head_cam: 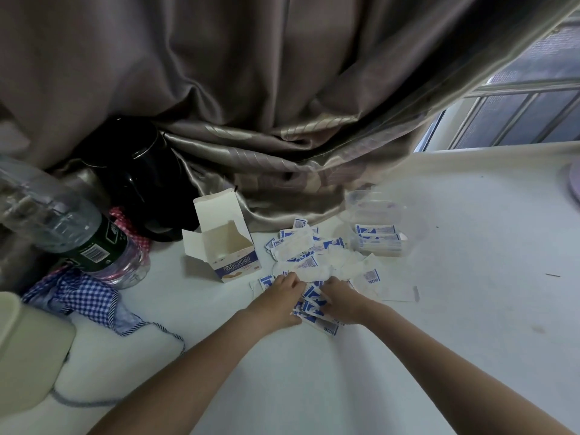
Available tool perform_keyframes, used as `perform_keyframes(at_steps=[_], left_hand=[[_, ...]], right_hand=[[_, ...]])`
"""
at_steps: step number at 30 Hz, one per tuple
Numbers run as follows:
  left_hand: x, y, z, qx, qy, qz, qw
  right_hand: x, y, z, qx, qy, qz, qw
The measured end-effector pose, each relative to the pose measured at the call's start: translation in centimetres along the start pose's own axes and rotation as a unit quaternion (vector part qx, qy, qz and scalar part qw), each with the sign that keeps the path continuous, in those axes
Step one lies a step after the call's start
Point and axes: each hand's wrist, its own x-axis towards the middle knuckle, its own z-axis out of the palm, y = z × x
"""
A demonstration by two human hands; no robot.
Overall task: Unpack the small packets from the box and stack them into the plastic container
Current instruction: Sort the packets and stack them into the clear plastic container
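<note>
An open white and blue cardboard box (226, 246) stands on the white table with its flaps up and nothing visible inside. Several small blue and white packets (309, 255) lie scattered to its right. A clear plastic container (381, 227) at the right of the pile holds a stack of packets. My left hand (279, 301) and my right hand (340, 302) are close together at the near edge of the pile, both with fingers curled round a bunch of packets (310, 304) between them.
A clear plastic bottle (78, 227) with a green label lies at the left, beside a black kettle (141, 177) and checked cloth (81, 296). A brown curtain (266, 105) hangs down onto the table behind the box. A beige object (28, 350) sits at the near left.
</note>
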Motion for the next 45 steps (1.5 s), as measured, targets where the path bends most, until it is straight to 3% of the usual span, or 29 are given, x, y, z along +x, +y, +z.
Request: perform_keyframes(at_steps=[8,14,20,26,31,36,41,45], left_hand=[[0.3,1.0,-0.1,-0.010,-0.005,-0.021,1.000],[0.4,0.2,0.1,-0.100,0.002,-0.061,0.993],[0.6,0.0,-1.1,-0.227,0.021,-0.097,0.969],[0.9,-1.0,-1.1,-0.284,0.026,-0.136,0.949],[1.1,-1.4,-1.1,-0.384,0.031,-0.180,0.905],[1.7,-0.6,-1.5,-0.464,0.007,-0.169,0.870],[2.1,0.4,-1.6,-0.525,-0.027,-0.167,0.834],[2.3,0.8,-1.6,-0.511,-0.030,-0.155,0.845]], right_hand=[[-0.6,-0.4,0.3,-0.055,-0.017,-0.020,0.998],[-1.0,-0.6,-0.4,0.008,-0.008,-0.020,1.000],[-1.0,-0.5,-2.0,0.073,0.067,0.003,0.995],[-0.9,0.3,-3.1,0.117,0.153,0.034,0.981],[-0.9,0.8,-3.6,0.191,0.122,0.044,0.973],[-0.7,0.5,-2.6,0.134,0.056,0.023,0.989],[-0.8,1.0,-2.6,0.107,0.081,0.038,0.990],[-1.1,1.4,-3.1,0.108,0.113,0.054,0.986]])
